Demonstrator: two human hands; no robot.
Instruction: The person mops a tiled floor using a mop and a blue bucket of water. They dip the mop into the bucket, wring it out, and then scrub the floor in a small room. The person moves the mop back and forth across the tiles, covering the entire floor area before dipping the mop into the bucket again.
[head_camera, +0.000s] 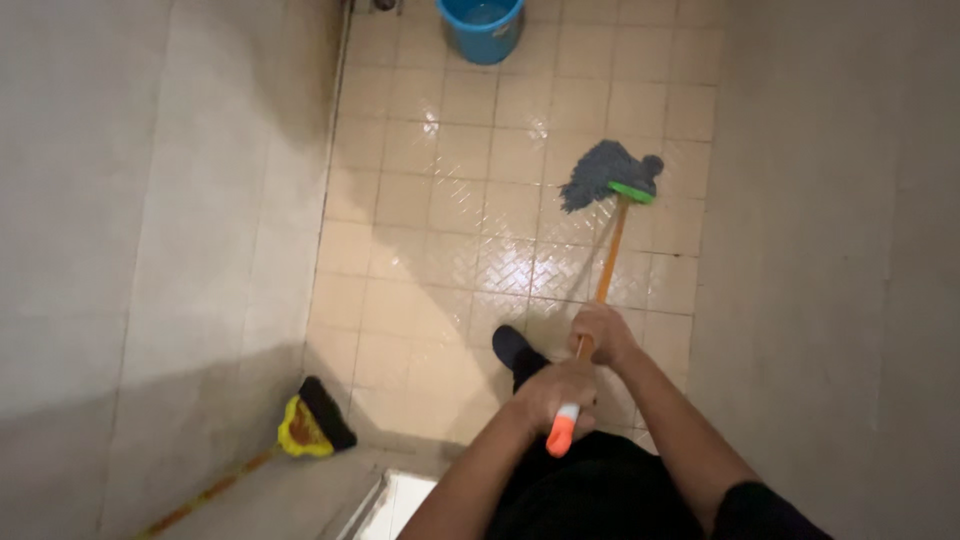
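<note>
A mop with an orange handle (611, 250) runs from my hands out to a grey string head (603, 173) with a green collar, resting on the wet cream floor tiles (450, 200). My left hand (556, 392) is wrapped around the handle near its orange and white end cap. Higher up the shaft, my right hand (602, 334) grips the same handle. Both arms reach in from the bottom of the view. A dark shoe (514, 349) shows just below my hands.
A blue bucket (482, 27) holding water stands at the far end of the floor. A yellow and black broom (310, 420) leans at the lower left by the tiled wall (150, 250). Another wall (830, 250) closes the right side of this narrow room.
</note>
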